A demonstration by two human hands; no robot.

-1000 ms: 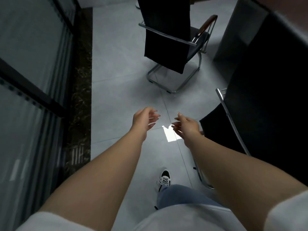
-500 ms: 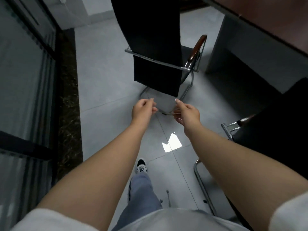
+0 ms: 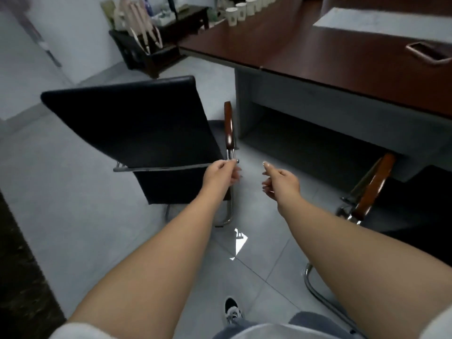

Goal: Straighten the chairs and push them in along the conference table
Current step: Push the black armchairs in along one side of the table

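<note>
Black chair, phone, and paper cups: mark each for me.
Black chair (image 3: 137, 128), head view, on the middle of its backrest.
Phone (image 3: 426, 52), head view, on its face, lying on the tabletop.
Paper cups (image 3: 231, 17), head view, on the nearest cup.

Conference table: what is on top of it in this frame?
On the conference table lie a row of paper cups, a white sheet and a phone. The tabletop runs past the frame's right edge, so anything there is unseen.
</note>
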